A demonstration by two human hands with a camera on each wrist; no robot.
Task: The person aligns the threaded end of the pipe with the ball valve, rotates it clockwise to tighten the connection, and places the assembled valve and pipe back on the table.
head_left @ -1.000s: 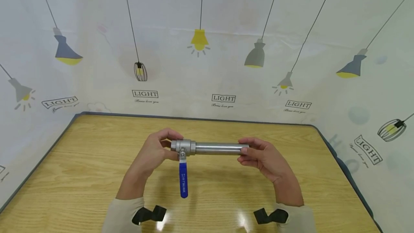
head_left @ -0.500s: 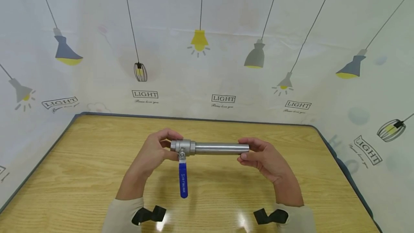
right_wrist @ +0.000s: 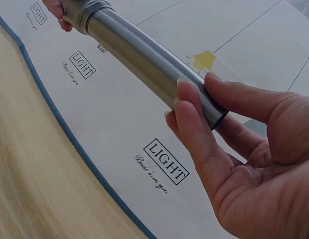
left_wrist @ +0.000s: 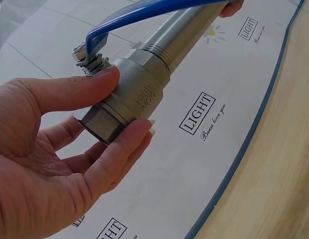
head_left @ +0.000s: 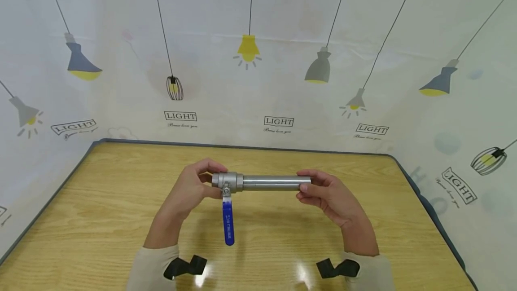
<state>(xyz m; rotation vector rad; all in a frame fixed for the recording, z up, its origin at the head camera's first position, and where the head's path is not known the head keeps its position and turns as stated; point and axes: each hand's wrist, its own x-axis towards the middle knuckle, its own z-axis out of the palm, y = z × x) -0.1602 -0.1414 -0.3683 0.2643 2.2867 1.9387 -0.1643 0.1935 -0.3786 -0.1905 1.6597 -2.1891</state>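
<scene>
Held level over the table is a steel ball valve with a straight metal pipe joined to its right end. Its blue lever handle points toward the person in the head view. My left hand grips the valve body at its left end, thumb on the near side and fingers on the far side. In the left wrist view, screw threads show where the pipe enters the valve. My right hand pinches the pipe's free end between thumb and fingers, as the right wrist view also shows the pipe.
A wooden table with a dark blue edge strip lies under the hands. White curtain-like sheets printed with lamps and LIGHT labels stand around its back and sides. Black straps sit at both sleeve cuffs.
The right thumb drops from the pipe to just below it half a second ago, then lies on it again now. The left hand keeps its grip on the valve.
</scene>
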